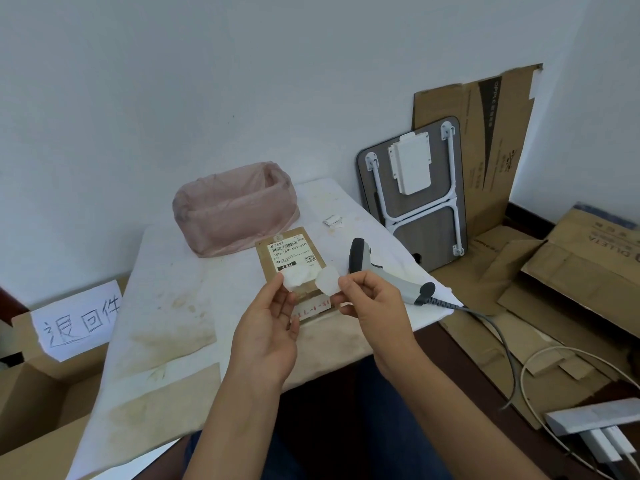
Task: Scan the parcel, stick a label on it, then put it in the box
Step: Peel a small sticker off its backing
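A flat brown parcel [294, 258] with a white shipping label lies on the white table [173, 289], just beyond my hands. My left hand [268, 327] pinches one small white label piece [295, 279] above the parcel's near end. My right hand [369, 299] pinches a second white piece [328, 280] beside it; the two pieces are slightly apart. A grey and black barcode scanner [388, 275] lies on the table to the right of the parcel. An open cardboard box [41, 393] with a handwritten paper sign stands on the floor at the left.
A bin lined with a pink bag [235, 209] sits at the table's back. A small white scrap [332, 220] lies near it. A folded table [415, 192] and flattened cardboard [485, 150] lean on the wall at right. Cables and a power strip [588, 420] lie on the floor.
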Available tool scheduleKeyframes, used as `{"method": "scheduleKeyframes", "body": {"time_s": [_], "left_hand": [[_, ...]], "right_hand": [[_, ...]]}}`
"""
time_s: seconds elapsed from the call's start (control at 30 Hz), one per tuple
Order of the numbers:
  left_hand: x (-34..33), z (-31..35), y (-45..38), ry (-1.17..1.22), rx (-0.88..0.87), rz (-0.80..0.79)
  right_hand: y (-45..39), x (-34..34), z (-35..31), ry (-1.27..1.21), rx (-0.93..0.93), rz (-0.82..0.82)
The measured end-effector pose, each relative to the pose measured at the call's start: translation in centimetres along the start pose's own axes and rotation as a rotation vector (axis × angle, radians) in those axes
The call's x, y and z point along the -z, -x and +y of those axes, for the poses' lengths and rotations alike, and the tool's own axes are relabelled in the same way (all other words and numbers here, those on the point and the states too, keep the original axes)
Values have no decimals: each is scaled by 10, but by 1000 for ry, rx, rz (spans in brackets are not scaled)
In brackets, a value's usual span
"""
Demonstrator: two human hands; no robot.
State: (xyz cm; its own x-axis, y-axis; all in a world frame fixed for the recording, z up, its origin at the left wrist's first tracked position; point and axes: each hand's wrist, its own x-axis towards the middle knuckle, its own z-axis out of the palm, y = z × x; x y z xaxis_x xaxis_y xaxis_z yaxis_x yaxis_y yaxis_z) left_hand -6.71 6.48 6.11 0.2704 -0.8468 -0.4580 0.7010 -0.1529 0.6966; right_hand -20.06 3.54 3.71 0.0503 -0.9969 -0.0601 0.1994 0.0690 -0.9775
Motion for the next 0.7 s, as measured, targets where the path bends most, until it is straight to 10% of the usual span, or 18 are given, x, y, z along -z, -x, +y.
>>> {"method": "scheduleKeyframes", "body": {"time_s": [0.7], "left_hand": [[45, 77, -90, -181, -43, 101]], "right_hand": [[-185, -128, -28, 227, 127, -49]]}}
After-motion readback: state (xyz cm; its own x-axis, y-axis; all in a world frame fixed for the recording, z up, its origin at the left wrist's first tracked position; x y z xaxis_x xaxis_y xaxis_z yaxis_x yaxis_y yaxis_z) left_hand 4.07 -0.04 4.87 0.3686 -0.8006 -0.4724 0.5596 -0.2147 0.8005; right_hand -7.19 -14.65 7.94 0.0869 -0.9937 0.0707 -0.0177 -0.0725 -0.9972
